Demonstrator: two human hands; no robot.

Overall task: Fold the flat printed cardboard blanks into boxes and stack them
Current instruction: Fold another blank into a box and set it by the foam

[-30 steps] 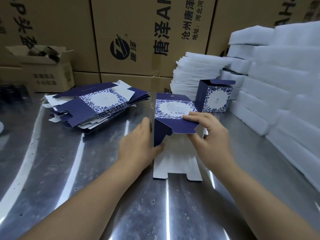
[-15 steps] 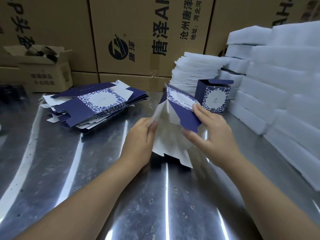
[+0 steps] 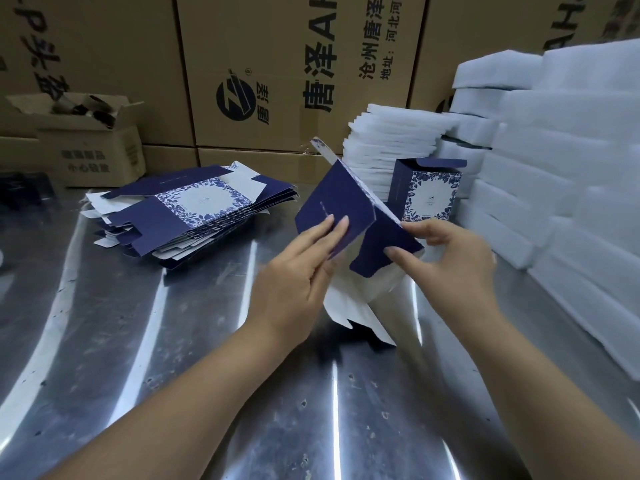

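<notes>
The right hand has the half-folded blank by a navy flap, thumb on top and forefinger hooked at its edge: a narrow pinch on card and nothing else. The left hand lays straight fingers flat on the face of the neighbouring navy panel. Its thumb is hidden behind the card, so I cannot tell whether it nips from the back.

The trouble I would expect starts right there. With only a flap pinched, a sharp pull could crease it off its score line or tear it at the corner. The flat fingers could slide on the slick print and let the panel spring back. The blank is raised and tilted, its top edge leaning toward twelve o'clock. Its white flaps hang at six o'clock, close to the steel surface, where they might catch and bend the wrong way.

Farther out, the finished box stands at one o'clock, just beyond the blank and in front of the foam sheets, so a wide swing might topple it. The pile of flat blanks at ten o'clock lies well apart.

Both forearms come in from six o'clock and converge. The left wrist is straight with the back of the hand up. The right wrist is cocked with the palm facing nine o'clock.
</notes>
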